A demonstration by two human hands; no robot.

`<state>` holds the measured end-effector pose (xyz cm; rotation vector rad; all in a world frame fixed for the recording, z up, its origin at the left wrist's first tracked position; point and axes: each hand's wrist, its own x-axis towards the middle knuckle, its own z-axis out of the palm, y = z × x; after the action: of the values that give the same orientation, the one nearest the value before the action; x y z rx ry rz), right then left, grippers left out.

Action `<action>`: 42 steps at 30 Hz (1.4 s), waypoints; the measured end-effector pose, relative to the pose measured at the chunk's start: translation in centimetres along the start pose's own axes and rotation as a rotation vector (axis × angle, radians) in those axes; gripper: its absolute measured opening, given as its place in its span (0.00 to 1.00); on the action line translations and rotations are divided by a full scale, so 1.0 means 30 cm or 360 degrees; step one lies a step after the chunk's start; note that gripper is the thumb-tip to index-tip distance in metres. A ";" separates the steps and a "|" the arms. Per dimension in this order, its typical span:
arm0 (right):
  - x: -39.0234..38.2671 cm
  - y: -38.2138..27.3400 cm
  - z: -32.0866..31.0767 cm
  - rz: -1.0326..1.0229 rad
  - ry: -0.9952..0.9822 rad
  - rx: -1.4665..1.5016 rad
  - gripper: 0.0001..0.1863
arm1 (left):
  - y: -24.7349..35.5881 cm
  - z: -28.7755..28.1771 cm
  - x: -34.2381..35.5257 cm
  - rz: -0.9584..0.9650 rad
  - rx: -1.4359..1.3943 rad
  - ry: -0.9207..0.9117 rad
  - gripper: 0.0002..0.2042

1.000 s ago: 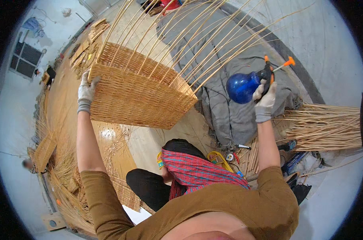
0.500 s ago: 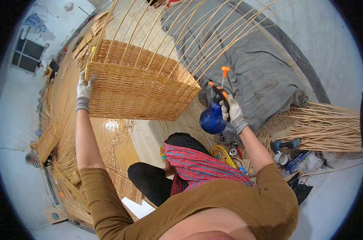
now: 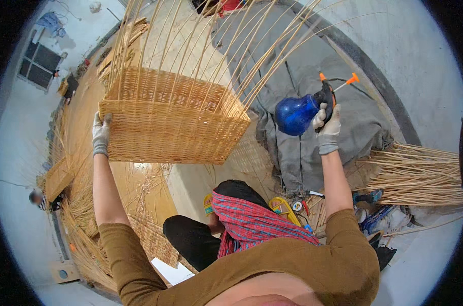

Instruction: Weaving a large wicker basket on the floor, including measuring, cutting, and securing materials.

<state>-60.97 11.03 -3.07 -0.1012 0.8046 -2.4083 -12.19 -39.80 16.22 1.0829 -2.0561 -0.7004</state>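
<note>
My gloved left hand (image 3: pixel 101 133) grips the left end of a woven wicker basket (image 3: pixel 165 135), thumb on its near wall and the other fingers partly hidden. Long bare stakes (image 3: pixel 206 48) stand up from the basket's rim and fan out toward the far right. In my gloved right hand (image 3: pixel 328 125) is a blue spray bottle (image 3: pixel 295 116) with a black and orange head. Its round body is tipped to the left, and its orange pump knob points to the right. The bottle is held apart from the basket, above a grey cloth.
The grey cloth (image 3: pixel 359 97) lies on the floor at the right. Beyond my right arm are a bundle of cut rods (image 3: pixel 420 176) and a cordless power tool (image 3: pixel 369 197). Yellow sandals (image 3: pixel 285 210) lie near my knees. Loose wicker strands (image 3: pixel 81 229) heap up on the left.
My right hand has carried the spray bottle up and to the right, away from the basket, turning it onto its side. The basket has shifted slightly left and tilted in my left hand.
</note>
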 end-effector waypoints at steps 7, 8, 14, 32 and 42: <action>0.042 0.099 0.023 0.0443 -0.0008 -0.0094 0.32 | -0.081 -0.055 0.018 -0.0064 -0.0179 -0.0011 0.18; 0.022 0.140 0.021 0.0517 -0.0035 -0.0216 0.31 | -0.092 -0.065 0.017 -0.0130 -0.0178 0.0008 0.18; -0.106 0.346 0.031 0.0984 -0.0175 -0.0514 0.31 | -0.131 -0.105 -0.004 -0.0184 -0.0072 0.0010 0.21; 0.232 0.017 0.070 0.0396 -0.0017 0.0098 0.30 | -0.409 -0.192 -0.087 -0.0088 -0.0384 0.0114 0.20; 0.119 0.305 -0.093 0.1149 -0.0272 -0.0374 0.33 | -0.433 -0.220 -0.129 -0.0152 -0.0430 0.0149 0.19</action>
<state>-59.91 4.64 -10.95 -0.0878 0.8586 -1.6040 0.71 -43.95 9.60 1.0407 -1.7798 -0.9280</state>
